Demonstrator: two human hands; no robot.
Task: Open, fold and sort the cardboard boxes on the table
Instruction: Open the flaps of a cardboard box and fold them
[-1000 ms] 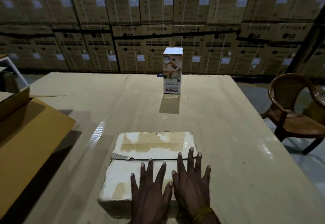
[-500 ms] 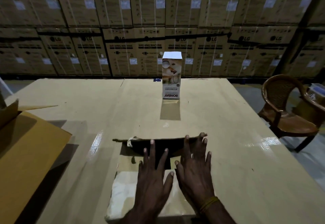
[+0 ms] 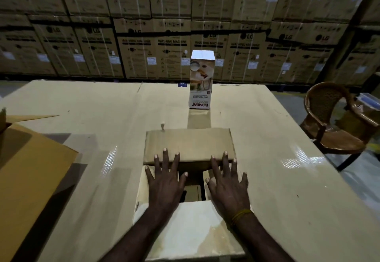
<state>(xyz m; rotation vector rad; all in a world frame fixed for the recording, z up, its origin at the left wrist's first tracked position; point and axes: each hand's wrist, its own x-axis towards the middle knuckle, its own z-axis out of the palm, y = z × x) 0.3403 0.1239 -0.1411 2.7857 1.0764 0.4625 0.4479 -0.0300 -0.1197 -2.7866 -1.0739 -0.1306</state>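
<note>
Head view: both sets of fingers are spread flat and straight, gripping nothing. The left hand and right hand press fingertips on the far flap of the box, which sits at the near edge of the desk, right in front of the person. The flap is folded out away from them; the near flap looks closed, a dark gap between. The risk, I'd say: flat palms give no hold, so the flap could spring back, or a hard push could slide the box across the glossy top. A tape scrap at the flap's far corner could snag or tear. Beyond, the carton stands upright, well clear.
</note>
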